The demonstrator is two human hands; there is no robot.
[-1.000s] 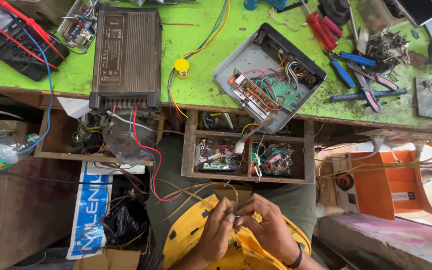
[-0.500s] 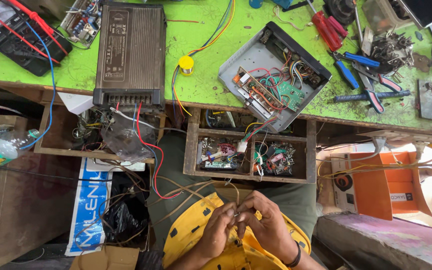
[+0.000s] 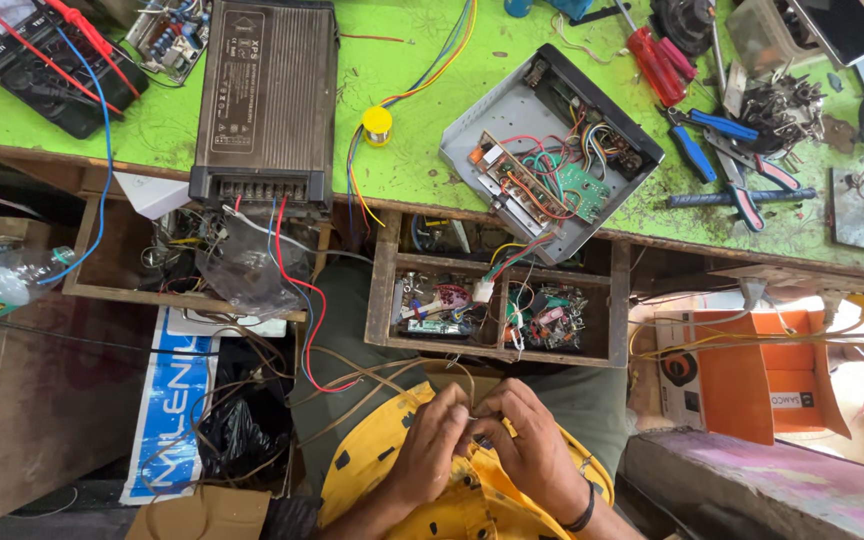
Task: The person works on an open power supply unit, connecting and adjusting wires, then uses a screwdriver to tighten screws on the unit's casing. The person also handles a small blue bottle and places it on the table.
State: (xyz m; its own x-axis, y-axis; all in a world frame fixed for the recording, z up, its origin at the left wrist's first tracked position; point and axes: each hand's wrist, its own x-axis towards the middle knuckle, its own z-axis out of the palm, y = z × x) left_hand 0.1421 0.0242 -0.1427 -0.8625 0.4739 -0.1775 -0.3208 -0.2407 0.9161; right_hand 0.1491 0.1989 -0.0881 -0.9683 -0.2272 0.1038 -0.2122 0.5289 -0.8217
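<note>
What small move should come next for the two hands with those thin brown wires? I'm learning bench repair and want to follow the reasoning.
Probably keep the fingertips pinched and finish working the wire ends. The left hand and right hand meet fingertip to fingertip in the lap, over the yellow shirt, on the thin brown wires that loop up toward the open wooden drawer. The wire tips are hidden by the fingers.

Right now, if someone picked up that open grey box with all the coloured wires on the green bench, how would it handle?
The open grey box looks like thin sheet metal, so probably stiff and fairly light. Its circuit board and loose wires are exposed and likely snag or bend easily. One corner overhangs the green bench edge, with wires trailing into the wooden drawer, so a push might tip it.
</note>
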